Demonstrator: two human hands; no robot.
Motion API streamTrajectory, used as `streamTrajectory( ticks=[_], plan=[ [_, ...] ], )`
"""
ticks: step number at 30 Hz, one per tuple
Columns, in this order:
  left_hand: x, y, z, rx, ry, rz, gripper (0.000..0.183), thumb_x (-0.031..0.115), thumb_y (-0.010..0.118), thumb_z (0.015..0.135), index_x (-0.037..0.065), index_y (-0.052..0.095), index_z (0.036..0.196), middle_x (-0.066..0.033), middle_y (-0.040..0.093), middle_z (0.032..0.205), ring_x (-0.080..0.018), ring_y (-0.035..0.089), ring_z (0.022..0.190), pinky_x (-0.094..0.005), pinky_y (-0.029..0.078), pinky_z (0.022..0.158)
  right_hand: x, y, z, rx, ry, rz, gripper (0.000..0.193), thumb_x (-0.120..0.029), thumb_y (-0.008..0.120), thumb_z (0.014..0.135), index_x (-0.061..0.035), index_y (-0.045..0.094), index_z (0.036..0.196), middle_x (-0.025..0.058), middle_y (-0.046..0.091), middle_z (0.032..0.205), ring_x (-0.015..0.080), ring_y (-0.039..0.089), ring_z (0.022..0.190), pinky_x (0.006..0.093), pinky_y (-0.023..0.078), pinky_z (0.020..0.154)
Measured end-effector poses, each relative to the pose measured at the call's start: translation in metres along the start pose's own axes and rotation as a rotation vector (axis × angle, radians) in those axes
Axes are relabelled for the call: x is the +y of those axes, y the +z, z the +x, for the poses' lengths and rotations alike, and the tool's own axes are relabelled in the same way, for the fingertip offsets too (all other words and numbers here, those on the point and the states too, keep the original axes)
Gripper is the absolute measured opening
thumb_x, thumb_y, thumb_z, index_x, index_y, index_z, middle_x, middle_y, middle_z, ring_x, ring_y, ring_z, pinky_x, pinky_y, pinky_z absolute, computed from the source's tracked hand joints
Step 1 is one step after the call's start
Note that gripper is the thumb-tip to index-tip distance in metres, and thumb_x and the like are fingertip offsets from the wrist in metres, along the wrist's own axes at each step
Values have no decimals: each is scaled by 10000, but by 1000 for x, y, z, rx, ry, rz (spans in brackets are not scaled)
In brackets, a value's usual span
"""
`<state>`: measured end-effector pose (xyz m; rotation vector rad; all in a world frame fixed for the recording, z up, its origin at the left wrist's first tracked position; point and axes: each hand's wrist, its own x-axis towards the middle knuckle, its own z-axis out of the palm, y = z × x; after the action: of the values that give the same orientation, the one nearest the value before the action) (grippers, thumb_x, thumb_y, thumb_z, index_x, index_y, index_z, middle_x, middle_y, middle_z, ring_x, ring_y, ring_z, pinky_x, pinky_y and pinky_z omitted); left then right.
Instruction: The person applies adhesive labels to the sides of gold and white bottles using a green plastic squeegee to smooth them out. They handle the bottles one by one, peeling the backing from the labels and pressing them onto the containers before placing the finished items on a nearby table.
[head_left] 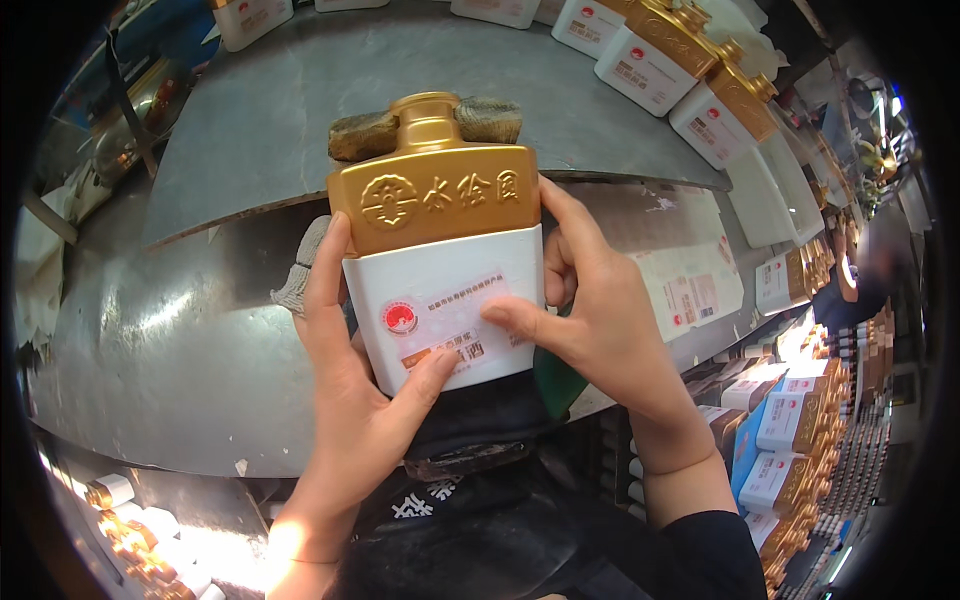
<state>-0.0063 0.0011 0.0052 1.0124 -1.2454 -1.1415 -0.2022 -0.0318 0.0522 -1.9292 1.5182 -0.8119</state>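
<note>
A flat-sided flask bottle point(440, 265) with a gold shoulder and a white body lies in the middle, its neck pointing away from me. Its neck sits between two worn brown blocks point(362, 136). Raised characters and a round emblem mark the gold part. A printed decal point(455, 318) with a red round mark is on the white front. My left hand point(345, 370) grips the bottle's left side, thumb on the decal's lower edge. On its outer side shows a grey knitted finger cover point(302, 265). My right hand point(590, 300) grips the right side, thumb pressing the decal.
Under the bottle's near end is a dark pad point(475, 420), with something green point(556, 382) beside it. A decal sheet point(690, 275) lies to the right on the grey metal table point(220, 350). Similar bottles point(655, 65) stand at the back; more fill racks point(790, 430) at right. Another person point(850, 300) is at far right.
</note>
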Motion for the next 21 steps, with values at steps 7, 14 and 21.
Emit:
streamTrajectory(
  ticks=[7, 14, 21],
  plan=[
    [0, -9, 7, 14, 35, 1, 876, 109, 711, 828, 69, 175, 1520, -142, 234, 1484, -274, 319, 1347, -446, 412, 1070, 3, 0, -1, -65, -1, 136, 883, -145, 823, 734, 45, 348, 1453, -15, 454, 744, 66, 431, 679, 199, 359, 615],
    [-8, -2, 17, 112, 119, 135, 782, 198, 681, 886, 57, 215, 1498, -131, 303, 1429, -246, 386, 1282, -424, 441, 1031, 6, 3, 2, -47, 58, 192, 835, -140, 805, 760, 58, 359, 1438, -25, 476, 738, 47, 440, 666, 189, 356, 602],
    [-3, -1, 16, 70, 123, 1, 815, 172, 704, 864, 53, 207, 1499, -168, 337, 1379, -230, 414, 1262, -406, 440, 1038, 9, 6, 2, -36, 2, 206, 845, -180, 818, 749, 49, 374, 1432, -29, 468, 715, 49, 431, 645, 190, 352, 593]
  ],
)
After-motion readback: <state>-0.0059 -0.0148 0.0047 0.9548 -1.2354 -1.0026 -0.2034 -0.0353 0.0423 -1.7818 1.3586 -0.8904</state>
